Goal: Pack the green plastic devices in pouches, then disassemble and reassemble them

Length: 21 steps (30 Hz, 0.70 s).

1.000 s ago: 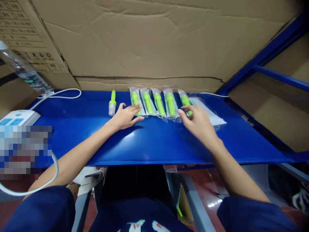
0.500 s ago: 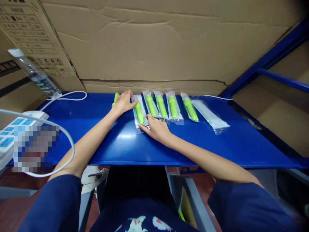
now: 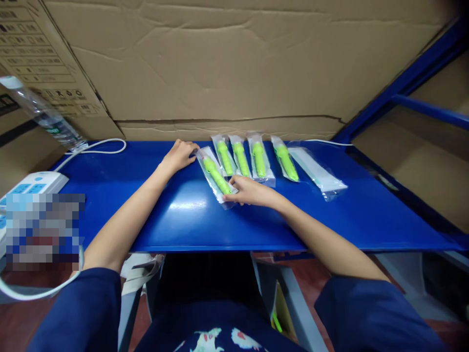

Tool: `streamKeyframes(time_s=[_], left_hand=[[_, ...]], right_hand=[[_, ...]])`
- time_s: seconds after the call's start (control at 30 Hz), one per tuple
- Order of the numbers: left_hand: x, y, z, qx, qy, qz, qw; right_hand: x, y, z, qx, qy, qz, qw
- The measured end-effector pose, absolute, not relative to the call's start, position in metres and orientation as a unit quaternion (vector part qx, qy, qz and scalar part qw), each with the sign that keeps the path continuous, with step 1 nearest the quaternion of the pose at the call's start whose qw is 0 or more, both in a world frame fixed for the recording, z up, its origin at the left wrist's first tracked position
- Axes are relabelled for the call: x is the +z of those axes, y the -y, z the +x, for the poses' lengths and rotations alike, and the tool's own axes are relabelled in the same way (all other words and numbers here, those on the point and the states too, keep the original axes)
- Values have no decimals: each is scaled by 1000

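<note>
A bright green stick-like item [image 3: 217, 177] lies in a clear plastic bag [image 3: 206, 182] on the blue table. My right hand [image 3: 246, 190] pinches this bag's near end between thumb and fingers. Beside its far end rests my left hand [image 3: 179, 155], fingers stretched out and thumb apart; whether the fingertips touch the bag I cannot tell. Just right stand more bagged green items in a row: one [image 3: 224, 157], another [image 3: 240, 159], then one [image 3: 259, 159] and one [image 3: 287, 160]. At the row's right end lies a flat white item in clear wrap [image 3: 318, 171].
The blue table [image 3: 176, 230] backs onto a tall cardboard sheet [image 3: 227, 63]. At left are a leaning plastic bottle [image 3: 47, 117], a white power strip [image 3: 40, 183] and a looping white cable [image 3: 32, 296]. A blue metal frame [image 3: 388, 93] bounds the right side.
My right hand has gripped the leftmost bag's near end and swung it right and nearer, tilting it. The green loop by my left hand is out of sight. The view has shifted slightly.
</note>
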State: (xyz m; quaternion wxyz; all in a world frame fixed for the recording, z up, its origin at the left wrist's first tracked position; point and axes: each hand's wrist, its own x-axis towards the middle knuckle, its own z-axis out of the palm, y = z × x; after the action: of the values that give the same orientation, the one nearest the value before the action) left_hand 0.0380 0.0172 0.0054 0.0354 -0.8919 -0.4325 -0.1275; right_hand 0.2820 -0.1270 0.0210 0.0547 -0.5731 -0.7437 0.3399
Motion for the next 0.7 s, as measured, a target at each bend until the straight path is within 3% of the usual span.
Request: streamKeyframes(time_s=[0.13, 0.3, 0.4, 0.5, 0.7], left_hand=[[7, -9, 38, -118, 433, -891, 60], [7, -2, 24, -213, 509, -828, -98], [7, 6, 16, -239, 534, -806, -89], [8, 9, 11, -198, 490, -848, -30], [20, 6, -7, -47, 418, -897, -132]], right_hand=[[30, 123, 292, 398, 720, -568, 34], [39, 120, 301, 369, 723, -584, -14], [43, 120, 304, 365, 728, -579, -32], [47, 121, 306, 362, 731, -576, -49], [51, 121, 315, 339, 727, -587, -110]])
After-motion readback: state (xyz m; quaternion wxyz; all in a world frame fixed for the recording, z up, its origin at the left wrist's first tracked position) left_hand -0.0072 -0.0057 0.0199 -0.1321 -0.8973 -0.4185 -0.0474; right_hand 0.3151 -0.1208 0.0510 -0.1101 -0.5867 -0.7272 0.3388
